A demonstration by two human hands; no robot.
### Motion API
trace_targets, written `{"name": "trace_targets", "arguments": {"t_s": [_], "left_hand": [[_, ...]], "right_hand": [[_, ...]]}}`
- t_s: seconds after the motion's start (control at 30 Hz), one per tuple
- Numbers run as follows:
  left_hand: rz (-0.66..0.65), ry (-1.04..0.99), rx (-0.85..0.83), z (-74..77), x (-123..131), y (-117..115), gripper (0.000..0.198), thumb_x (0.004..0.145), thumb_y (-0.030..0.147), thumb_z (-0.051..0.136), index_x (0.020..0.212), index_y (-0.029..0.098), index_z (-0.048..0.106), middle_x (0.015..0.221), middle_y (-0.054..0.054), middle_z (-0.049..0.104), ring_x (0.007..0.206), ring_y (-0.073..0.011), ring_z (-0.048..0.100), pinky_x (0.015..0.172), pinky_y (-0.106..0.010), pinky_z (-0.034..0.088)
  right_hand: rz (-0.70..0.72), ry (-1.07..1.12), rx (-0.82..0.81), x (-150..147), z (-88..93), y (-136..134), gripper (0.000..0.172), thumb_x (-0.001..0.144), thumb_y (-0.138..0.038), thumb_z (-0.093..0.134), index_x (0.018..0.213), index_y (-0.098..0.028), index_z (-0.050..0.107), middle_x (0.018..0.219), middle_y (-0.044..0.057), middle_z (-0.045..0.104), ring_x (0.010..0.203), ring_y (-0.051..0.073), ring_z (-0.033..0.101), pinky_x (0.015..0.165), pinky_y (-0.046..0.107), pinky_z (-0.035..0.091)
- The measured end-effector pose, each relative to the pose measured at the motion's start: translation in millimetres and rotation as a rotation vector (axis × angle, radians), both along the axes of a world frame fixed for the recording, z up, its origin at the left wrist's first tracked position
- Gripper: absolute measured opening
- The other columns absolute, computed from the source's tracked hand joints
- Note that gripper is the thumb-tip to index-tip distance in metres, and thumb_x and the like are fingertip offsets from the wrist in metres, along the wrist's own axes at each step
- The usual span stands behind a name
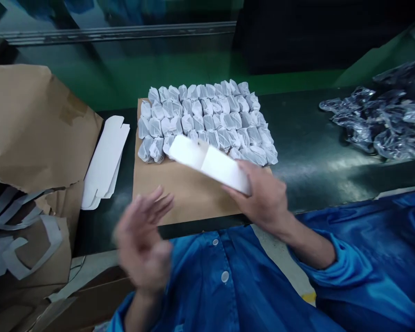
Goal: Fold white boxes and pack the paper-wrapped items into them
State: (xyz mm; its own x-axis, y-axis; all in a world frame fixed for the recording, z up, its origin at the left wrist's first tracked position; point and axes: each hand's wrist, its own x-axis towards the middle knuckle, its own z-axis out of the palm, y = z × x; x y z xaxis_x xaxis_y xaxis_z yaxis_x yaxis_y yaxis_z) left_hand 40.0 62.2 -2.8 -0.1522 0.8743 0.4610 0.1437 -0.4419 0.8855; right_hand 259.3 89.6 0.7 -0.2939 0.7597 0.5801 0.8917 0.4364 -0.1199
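Observation:
My right hand (263, 196) grips one end of a long white carton (207, 162), holding it tilted above a brown cardboard sheet (190, 196). Several rows of small white wrapped packets (207, 117) cover the far half of that sheet. My left hand (141, 240) hovers in front of the sheet's near left corner, motion-blurred, fingers stretched out and apart, holding nothing. Both arms wear shiny blue sleeves.
A stack of flat white carton blanks (105, 159) lies left of the sheet. Torn brown paper (34, 129) with white strips fills the left side. Dark items in clear plastic bags (383, 120) are piled at the right on the dark belt (314, 157).

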Motion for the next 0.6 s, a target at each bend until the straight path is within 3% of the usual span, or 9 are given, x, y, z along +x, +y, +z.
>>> {"name": "trace_targets", "arguments": {"t_s": [0.03, 0.1, 0.2, 0.3, 0.4, 0.47, 0.53, 0.6], "left_hand": [[-0.028, 0.019, -0.033, -3.4, 14.9, -2.9, 0.073, 0.088, 0.053, 0.066, 0.151, 0.029, 0.038, 0.141, -0.012, 0.059, 0.123, -0.0296, 0.064, 0.094, -0.046, 0.060], [0.064, 0.020, -0.115, -10.3, 37.7, -2.6, 0.089, 0.086, 0.051, 0.069, 0.157, 0.029, 0.020, 0.145, -0.016, 0.053, 0.121, -0.0285, 0.064, 0.091, -0.042, 0.060], [0.191, 0.060, -0.231, -16.1, 42.8, 7.2, 0.081, 0.083, 0.040, 0.074, 0.151, 0.027, 0.030, 0.138, -0.014, 0.055, 0.099, -0.0216, 0.069, 0.077, -0.033, 0.061], [0.046, 0.178, -0.280, -15.0, 27.6, 13.5, 0.073, 0.079, 0.042, 0.075, 0.141, 0.022, 0.043, 0.132, -0.014, 0.057, 0.094, -0.0218, 0.067, 0.072, -0.032, 0.059], [0.022, 0.238, -0.177, -13.1, 16.2, 11.7, 0.062, 0.078, 0.041, 0.072, 0.132, 0.020, 0.049, 0.124, -0.011, 0.057, 0.103, -0.0242, 0.064, 0.081, -0.035, 0.057], [-0.040, 0.243, -0.169, -13.9, 12.3, 8.4, 0.053, 0.078, 0.038, 0.071, 0.124, 0.021, 0.051, 0.115, -0.008, 0.059, 0.094, -0.0211, 0.066, 0.075, -0.032, 0.057], [-0.191, 0.224, -0.242, -15.8, 10.0, 5.3, 0.048, 0.079, 0.034, 0.070, 0.121, 0.023, 0.049, 0.103, -0.004, 0.060, 0.077, -0.0168, 0.067, 0.064, -0.029, 0.057], [-0.310, 0.203, -0.308, -17.3, 9.0, 3.3, 0.046, 0.080, 0.030, 0.068, 0.119, 0.025, 0.045, 0.095, -0.001, 0.061, 0.066, -0.0147, 0.066, 0.056, -0.027, 0.056]], "right_hand": [[0.030, 0.006, 0.031, -9.4, -4.5, -5.2, 0.047, 0.094, -0.028, 0.061, 0.133, -0.004, 0.049, 0.109, 0.021, 0.072, 0.095, 0.028, 0.071, 0.077, 0.038, 0.059], [0.178, 0.022, 0.001, -25.0, -8.8, -16.6, 0.052, 0.095, -0.021, 0.057, 0.140, 0.000, 0.042, 0.119, 0.025, 0.069, 0.111, 0.031, 0.067, 0.089, 0.040, 0.058], [0.434, 0.194, -0.352, -30.3, -0.5, -22.4, 0.067, 0.095, -0.038, 0.061, 0.149, -0.006, 0.035, 0.135, 0.022, 0.061, 0.124, 0.028, 0.061, 0.097, 0.040, 0.056], [0.487, 0.512, -0.608, -23.2, 14.1, -8.3, 0.066, 0.094, -0.044, 0.064, 0.148, -0.017, 0.041, 0.130, 0.013, 0.064, 0.111, 0.020, 0.065, 0.088, 0.033, 0.058], [0.601, 0.636, -0.563, -19.2, 20.6, 11.5, 0.042, 0.096, -0.032, 0.062, 0.135, -0.017, 0.057, 0.119, 0.011, 0.067, 0.108, 0.019, 0.063, 0.089, 0.033, 0.055], [0.681, 0.646, -0.568, -18.1, 21.1, 22.2, 0.030, 0.096, -0.028, 0.063, 0.123, -0.016, 0.066, 0.111, 0.010, 0.069, 0.103, 0.018, 0.064, 0.088, 0.033, 0.053], [0.623, 0.759, -0.637, -16.7, 20.9, 30.9, 0.021, 0.095, -0.028, 0.064, 0.111, -0.016, 0.071, 0.103, 0.007, 0.071, 0.095, 0.015, 0.065, 0.083, 0.030, 0.053], [0.480, 1.008, -0.739, -15.7, 20.7, 38.9, 0.021, 0.097, -0.034, 0.061, 0.098, -0.016, 0.071, 0.090, 0.004, 0.071, 0.080, 0.012, 0.065, 0.071, 0.026, 0.053]]}}
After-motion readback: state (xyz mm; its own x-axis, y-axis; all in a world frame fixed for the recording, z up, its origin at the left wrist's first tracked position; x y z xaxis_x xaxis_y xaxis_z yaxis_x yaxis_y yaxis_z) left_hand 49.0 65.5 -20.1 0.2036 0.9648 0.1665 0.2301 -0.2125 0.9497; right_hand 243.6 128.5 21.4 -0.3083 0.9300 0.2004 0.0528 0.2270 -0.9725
